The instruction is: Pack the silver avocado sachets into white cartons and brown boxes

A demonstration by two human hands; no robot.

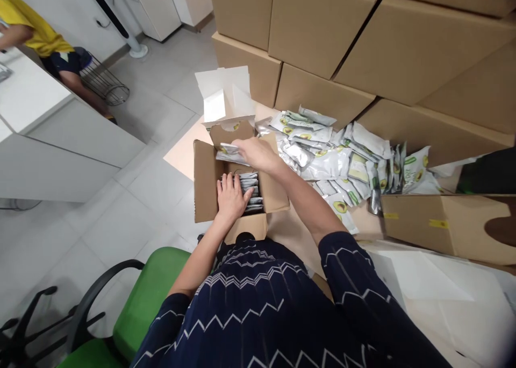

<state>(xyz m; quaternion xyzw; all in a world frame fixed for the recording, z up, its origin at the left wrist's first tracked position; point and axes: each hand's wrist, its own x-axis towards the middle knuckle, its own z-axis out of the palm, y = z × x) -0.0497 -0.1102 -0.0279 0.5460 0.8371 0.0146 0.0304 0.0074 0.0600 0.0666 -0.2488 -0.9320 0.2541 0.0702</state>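
An open cardboard box (204,182) stands in front of me with its flaps folded out. Inside it, a row of flat packets (253,188) stands on edge. Across the tops of these packets lies my left hand (231,197), its fingers spread. At the far side of the box, my right hand (256,153) grips a white packet (230,154) with a green print, held over the opening. Right of the box, a loose heap of silvery-white packets with avocado pictures (326,161) covers the tabletop.
Behind the box stands an open white carton (226,91). Large stacked cardboard boxes (318,26) rise at the back. Another cardboard box (415,223) lies at right, near white sheets (427,282). A green chair (151,298) is at lower left. A person in yellow (34,26) sits far left.
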